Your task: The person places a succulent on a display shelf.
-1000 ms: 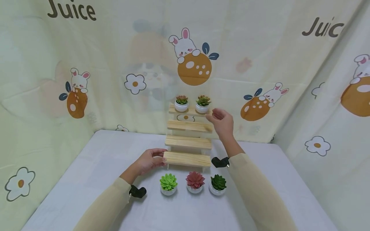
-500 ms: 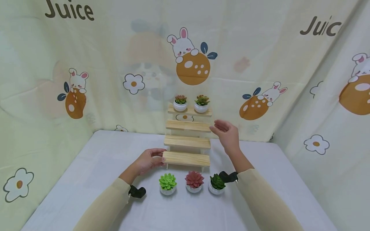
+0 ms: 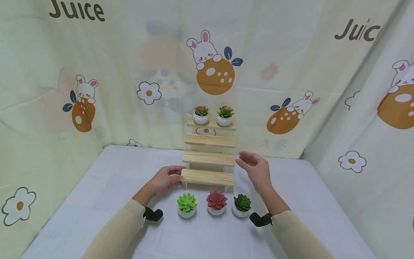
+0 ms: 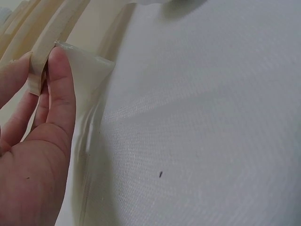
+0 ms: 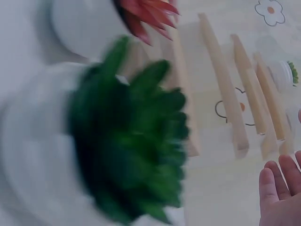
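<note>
A tiered wooden display stand [image 3: 208, 177] stands at the middle of the table. My left hand [image 3: 164, 181] pinches the left end of its lowest board [image 4: 44, 52], thumb and fingers on either side of the wood. Right of the stand my right hand [image 3: 255, 171] is in the air, fingers loosely bent and holding nothing. On the top board two potted succulents, one reddish-green [image 3: 201, 115] and one olive-green [image 3: 224, 116], stand side by side in white pots. In front of the stand are a light green succulent [image 3: 186, 205], a red succulent [image 3: 216, 202] and a dark green succulent [image 3: 241, 205].
A white cloth covers the table [image 3: 207, 237]. Behind and at both sides hangs a cream curtain [image 3: 123, 54] printed with rabbits, fruit and flowers. Black wrist cameras sit at both cuffs, the right one [image 3: 260, 219] close to the dark green succulent's pot.
My right hand has come down and slightly right, away from the top board beside the olive-green succulent, to about the height of the lower boards. My left hand keeps its place on the lowest board.
</note>
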`<action>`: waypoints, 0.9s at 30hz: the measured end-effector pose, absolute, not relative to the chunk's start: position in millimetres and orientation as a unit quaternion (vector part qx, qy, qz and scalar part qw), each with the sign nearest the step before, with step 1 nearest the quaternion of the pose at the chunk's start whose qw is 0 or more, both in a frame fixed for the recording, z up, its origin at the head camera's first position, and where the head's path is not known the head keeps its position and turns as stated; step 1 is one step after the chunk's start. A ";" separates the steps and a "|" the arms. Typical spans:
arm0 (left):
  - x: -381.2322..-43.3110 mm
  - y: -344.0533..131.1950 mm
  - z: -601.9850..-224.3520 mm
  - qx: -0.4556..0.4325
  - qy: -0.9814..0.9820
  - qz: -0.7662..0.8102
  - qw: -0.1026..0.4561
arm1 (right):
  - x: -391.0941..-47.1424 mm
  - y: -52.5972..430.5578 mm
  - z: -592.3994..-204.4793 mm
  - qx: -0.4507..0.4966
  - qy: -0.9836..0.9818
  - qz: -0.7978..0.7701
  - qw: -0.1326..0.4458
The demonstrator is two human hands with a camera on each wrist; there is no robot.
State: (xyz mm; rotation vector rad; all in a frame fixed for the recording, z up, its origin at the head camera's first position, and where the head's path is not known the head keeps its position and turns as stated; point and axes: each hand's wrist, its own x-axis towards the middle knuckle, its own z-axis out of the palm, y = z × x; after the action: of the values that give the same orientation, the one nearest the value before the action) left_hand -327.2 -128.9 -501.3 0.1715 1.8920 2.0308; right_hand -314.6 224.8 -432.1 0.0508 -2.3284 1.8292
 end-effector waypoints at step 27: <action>-327.8 -128.6 -505.7 0.062 0.655 0.732 0.180 | -230.5 229.9 -487.9 -0.013 -0.791 0.612 0.008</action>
State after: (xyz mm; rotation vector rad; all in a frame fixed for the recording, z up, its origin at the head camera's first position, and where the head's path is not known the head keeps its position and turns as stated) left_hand -327.8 -128.6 -505.7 0.1763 1.8496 2.0670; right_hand -230.5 229.9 -487.9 -0.0417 -2.4715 1.9137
